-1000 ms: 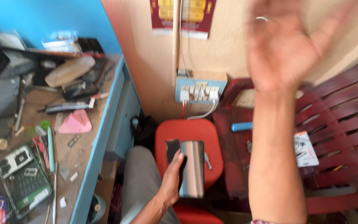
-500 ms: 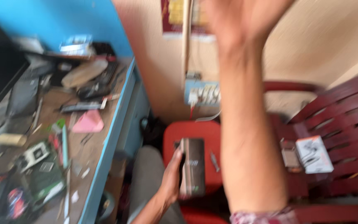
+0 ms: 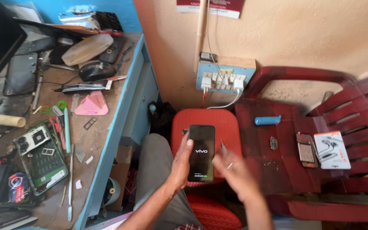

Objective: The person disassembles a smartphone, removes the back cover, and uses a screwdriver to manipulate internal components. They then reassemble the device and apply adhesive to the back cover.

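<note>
My left hand [image 3: 179, 164] grips a black smartphone [image 3: 201, 152] by its left edge, screen up and lit with a start-up logo, over a red plastic stool [image 3: 205, 119]. My right hand [image 3: 235, 172] is blurred just right of the phone, fingers apart, holding nothing that I can make out. A thin metal tool [image 3: 223, 147] lies on the stool beside the phone's right edge.
A cluttered workbench [image 3: 107, 127] on the left holds an opened phone board [image 3: 43, 155], tweezers, a pink stand [image 3: 92, 104] and a monitor. A dark red plastic chair [image 3: 303, 76] on the right carries a blue handle [image 3: 268, 120], a phone part and a small box [image 3: 331, 150]. A wall socket board [image 3: 224, 79] is ahead.
My right hand has come down from in front of the camera to beside the phone. The phone now shows its lit screen instead of a grey face.
</note>
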